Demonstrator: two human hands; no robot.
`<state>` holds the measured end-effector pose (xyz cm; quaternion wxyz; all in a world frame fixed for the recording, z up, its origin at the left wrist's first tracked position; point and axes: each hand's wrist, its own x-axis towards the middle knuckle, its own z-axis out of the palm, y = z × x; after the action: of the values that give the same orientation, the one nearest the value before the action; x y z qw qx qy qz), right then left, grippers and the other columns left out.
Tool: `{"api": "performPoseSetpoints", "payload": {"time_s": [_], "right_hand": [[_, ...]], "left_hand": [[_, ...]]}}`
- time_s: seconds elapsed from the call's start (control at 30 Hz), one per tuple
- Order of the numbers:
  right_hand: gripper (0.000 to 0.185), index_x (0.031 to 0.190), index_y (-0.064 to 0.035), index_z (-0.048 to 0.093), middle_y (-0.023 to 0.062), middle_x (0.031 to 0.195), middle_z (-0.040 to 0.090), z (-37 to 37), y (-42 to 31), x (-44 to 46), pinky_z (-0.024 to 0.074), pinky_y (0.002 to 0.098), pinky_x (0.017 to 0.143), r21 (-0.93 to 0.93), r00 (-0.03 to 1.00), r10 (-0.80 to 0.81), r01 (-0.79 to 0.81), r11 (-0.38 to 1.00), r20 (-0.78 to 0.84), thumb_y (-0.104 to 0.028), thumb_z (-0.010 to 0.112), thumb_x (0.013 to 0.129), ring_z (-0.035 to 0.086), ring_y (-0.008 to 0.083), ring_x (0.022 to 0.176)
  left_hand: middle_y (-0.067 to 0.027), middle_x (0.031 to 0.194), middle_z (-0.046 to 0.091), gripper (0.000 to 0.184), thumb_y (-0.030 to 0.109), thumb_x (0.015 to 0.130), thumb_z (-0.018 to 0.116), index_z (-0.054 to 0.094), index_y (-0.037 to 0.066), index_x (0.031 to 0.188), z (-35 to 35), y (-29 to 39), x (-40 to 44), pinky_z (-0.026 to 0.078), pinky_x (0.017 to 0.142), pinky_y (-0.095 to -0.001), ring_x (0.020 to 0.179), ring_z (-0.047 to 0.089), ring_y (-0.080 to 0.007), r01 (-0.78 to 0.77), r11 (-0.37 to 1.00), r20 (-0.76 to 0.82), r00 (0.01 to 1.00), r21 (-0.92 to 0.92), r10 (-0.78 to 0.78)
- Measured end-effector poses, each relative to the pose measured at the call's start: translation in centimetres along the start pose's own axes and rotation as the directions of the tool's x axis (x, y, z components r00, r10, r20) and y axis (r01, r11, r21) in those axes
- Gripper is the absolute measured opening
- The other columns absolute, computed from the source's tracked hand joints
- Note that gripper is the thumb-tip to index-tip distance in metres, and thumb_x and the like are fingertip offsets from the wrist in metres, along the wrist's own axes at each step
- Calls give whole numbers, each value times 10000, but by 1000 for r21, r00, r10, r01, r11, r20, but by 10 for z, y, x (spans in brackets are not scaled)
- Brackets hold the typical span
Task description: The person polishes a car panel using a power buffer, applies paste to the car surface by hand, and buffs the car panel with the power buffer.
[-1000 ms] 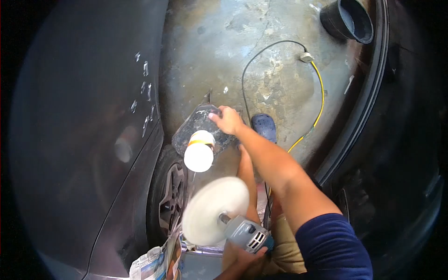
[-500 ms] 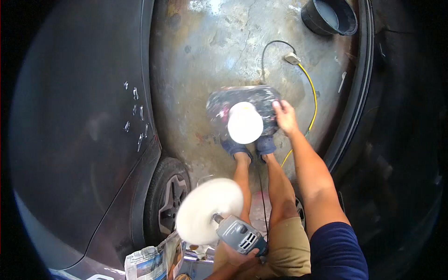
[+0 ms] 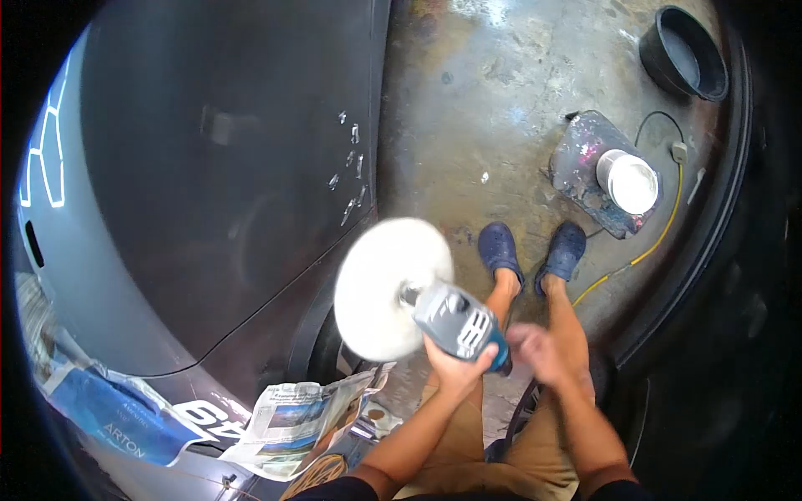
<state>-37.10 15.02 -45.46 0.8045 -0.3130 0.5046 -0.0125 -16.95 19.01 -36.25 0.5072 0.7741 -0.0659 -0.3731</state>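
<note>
My left hand (image 3: 458,366) is wrapped around the body of a grey and teal polisher (image 3: 451,316). Its round white buffing pad (image 3: 388,288) faces the dark car panel (image 3: 251,167) on the left; whether the two touch, I cannot tell. Just right of the tool's rear end is my right hand (image 3: 539,352), smeared by motion, so its fingers are unclear. Several whitish dabs of compound (image 3: 359,165) dot the panel near its edge. A white tub (image 3: 632,185) sits on a paint-stained stool (image 3: 576,163) to the right of my feet.
A black bucket (image 3: 681,58) stands at the upper right. A yellow extension cord (image 3: 668,225) runs along the floor to a socket (image 3: 679,152). Newspaper (image 3: 292,417) and blue printed sheeting (image 3: 117,409) cover parts at the lower left. Another dark car body (image 3: 727,334) borders the right.
My right hand has left the stool and come back beside the polisher. The polisher has risen toward the panel. My view has swung left, so stool and tub appear farther right.
</note>
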Motion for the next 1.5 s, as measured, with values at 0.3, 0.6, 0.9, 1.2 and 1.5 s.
{"api": "performPoseSetpoints", "payload": {"time_s": [0.3, 0.6, 0.9, 1.2, 1.5], "right_hand": [[629, 1245, -16, 724, 81, 1192, 777, 72, -9, 80, 537, 380, 1021, 15, 919, 41, -51, 999, 392, -207, 1003, 715, 699, 198, 1104], [453, 1093, -13, 772, 95, 1055, 804, 111, 96, 218, 550, 373, 935, -15, 878, 39, -36, 999, 477, -140, 957, 699, 720, 206, 972], [405, 1005, 12, 765, 204, 965, 796, 147, 103, 220, 589, 413, 844, -138, 781, -8, 120, 983, 624, -129, 897, 649, 769, 297, 902], [366, 973, 21, 740, 150, 903, 777, 150, 121, 244, 583, 396, 811, 117, 789, 42, -143, 983, 613, -67, 882, 647, 740, 230, 847], [278, 908, 29, 768, 104, 847, 773, 138, 107, 215, 580, 372, 735, 22, 685, 55, -103, 994, 726, -90, 900, 694, 718, 213, 769]], "left_hand": [[-189, 1237, 650, 921, 249, 688, 1031, 449, -29, 1345, 18, -15, 86, 533, 1009, -425, 1132, 660, -278, 6, 944, -237, 969, 329, 76], [-225, 1262, 670, 1071, 283, 597, 1065, 478, -65, 1422, -15, -119, 176, 537, 1030, -441, 1150, 681, -331, 64, 820, -314, 938, 569, 145], [-143, 1267, 672, 884, 108, 650, 1053, 548, -43, 1360, -56, -111, 135, 531, 1039, -403, 1131, 661, -238, -73, 904, -392, 884, 421, 253], [-95, 1185, 693, 720, 113, 711, 999, 603, 0, 1301, -32, -123, 203, 541, 965, -371, 1028, 664, -215, 10, 774, -248, 950, 633, 190], [-128, 1194, 716, 740, 190, 686, 1032, 624, -22, 1266, -38, -113, 151, 529, 1022, -409, 1078, 676, -250, 53, 733, -315, 922, 678, 224]]}}
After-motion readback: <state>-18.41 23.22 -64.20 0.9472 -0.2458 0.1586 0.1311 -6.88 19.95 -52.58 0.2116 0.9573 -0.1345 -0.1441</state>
